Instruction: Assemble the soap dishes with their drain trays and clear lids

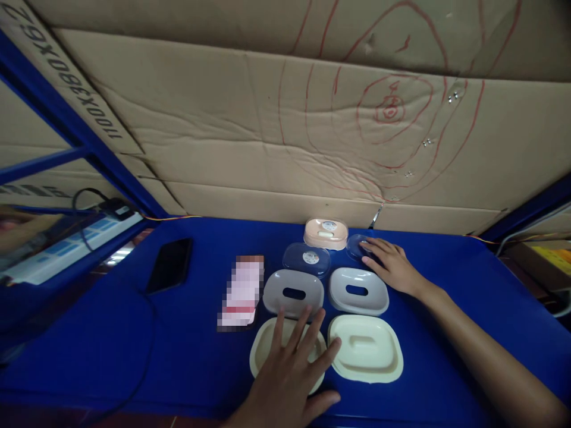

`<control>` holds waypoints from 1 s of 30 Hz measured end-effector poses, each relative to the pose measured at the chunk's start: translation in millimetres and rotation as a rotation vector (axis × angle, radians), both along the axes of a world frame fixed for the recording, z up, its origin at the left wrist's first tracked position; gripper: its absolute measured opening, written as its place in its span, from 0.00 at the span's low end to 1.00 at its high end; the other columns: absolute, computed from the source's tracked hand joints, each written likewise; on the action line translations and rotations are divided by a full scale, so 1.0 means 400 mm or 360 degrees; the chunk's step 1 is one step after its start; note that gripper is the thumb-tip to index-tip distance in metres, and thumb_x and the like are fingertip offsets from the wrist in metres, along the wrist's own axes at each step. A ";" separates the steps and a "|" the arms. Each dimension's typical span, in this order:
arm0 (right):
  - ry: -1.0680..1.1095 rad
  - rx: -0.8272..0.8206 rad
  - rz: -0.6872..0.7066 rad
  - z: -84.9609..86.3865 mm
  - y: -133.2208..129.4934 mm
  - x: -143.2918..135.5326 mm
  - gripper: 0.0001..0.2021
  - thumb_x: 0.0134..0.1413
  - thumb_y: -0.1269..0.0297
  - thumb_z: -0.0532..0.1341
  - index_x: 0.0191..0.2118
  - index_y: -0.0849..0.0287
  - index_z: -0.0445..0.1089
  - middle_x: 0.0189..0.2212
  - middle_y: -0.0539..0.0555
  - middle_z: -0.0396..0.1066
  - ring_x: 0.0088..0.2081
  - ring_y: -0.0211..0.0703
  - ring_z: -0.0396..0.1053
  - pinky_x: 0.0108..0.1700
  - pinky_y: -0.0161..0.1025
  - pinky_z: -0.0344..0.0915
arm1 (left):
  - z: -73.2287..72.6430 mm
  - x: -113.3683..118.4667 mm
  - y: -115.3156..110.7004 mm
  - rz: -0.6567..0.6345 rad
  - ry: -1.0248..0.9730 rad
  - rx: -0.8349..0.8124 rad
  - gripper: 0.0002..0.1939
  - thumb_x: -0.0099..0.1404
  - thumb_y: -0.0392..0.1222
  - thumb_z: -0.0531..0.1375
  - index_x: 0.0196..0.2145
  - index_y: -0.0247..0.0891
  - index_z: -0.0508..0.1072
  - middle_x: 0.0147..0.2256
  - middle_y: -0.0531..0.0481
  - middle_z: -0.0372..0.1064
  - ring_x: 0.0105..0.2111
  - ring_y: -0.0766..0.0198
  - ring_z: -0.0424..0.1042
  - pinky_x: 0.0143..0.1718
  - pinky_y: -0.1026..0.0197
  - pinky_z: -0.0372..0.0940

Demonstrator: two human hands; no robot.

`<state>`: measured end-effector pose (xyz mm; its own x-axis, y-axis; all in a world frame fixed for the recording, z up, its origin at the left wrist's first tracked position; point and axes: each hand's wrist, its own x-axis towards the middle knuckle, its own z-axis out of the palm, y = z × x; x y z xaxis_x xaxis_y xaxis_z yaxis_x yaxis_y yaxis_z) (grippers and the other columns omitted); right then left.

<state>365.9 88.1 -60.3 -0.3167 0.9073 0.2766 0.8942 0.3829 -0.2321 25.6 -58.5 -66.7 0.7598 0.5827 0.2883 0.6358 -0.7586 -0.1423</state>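
Observation:
My left hand (292,368), fingers spread, lies over a cream dish (261,351) at the front, its fingertips near a grey oval dish with a slot (274,291). My right hand (392,261) rests with its fingertips on a clear lid (355,245) at the back right. Below it is a pale slotted dish (379,297), and in front of that a cream dish with a raised middle (366,359). A clear lid with a round sticker (294,258) lies behind the grey dish. Farthest back stands a peach soap box (312,235) with a sticker on top.
The blue table (200,368) carries a dark phone (169,264) and a phone with a blurred screen (243,291) on the left. A power strip (75,246) and cables run along the left edge. A cardboard wall (223,119) rises behind; a thin tool (377,215) leans near it.

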 end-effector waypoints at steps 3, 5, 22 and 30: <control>-0.0025 0.0023 0.0045 0.036 0.041 -0.053 0.26 0.72 0.44 0.49 0.67 0.49 0.62 0.67 0.61 0.63 0.67 0.62 0.61 0.63 0.68 0.57 | -0.004 0.002 -0.004 -0.0002 -0.0001 0.0022 0.41 0.69 0.61 0.59 0.73 0.48 0.50 0.72 0.35 0.51 0.70 0.35 0.52 0.63 0.25 0.48; -0.0038 0.0032 0.0112 0.053 0.086 -0.101 0.30 0.70 0.43 0.53 0.70 0.50 0.58 0.70 0.62 0.58 0.68 0.63 0.58 0.64 0.65 0.57 | -0.005 0.005 -0.006 0.0011 -0.0008 0.0032 0.40 0.69 0.60 0.59 0.73 0.48 0.50 0.72 0.35 0.52 0.70 0.36 0.51 0.64 0.26 0.45; 0.0214 0.0280 -0.0063 0.051 0.038 0.046 0.31 0.68 0.46 0.57 0.71 0.48 0.56 0.68 0.58 0.61 0.70 0.60 0.57 0.69 0.60 0.57 | -0.009 0.049 0.046 0.0106 -0.0105 -0.0247 0.33 0.70 0.62 0.58 0.68 0.51 0.60 0.73 0.38 0.49 0.73 0.36 0.46 0.63 0.19 0.51; 0.0266 0.0377 -0.0394 -0.044 -0.030 0.204 0.30 0.67 0.43 0.55 0.68 0.53 0.63 0.65 0.61 0.66 0.69 0.63 0.59 0.66 0.62 0.60 | -0.002 0.075 0.152 0.0152 -0.0258 -0.0397 0.33 0.71 0.66 0.51 0.65 0.47 0.65 0.73 0.35 0.49 0.73 0.35 0.44 0.66 0.18 0.43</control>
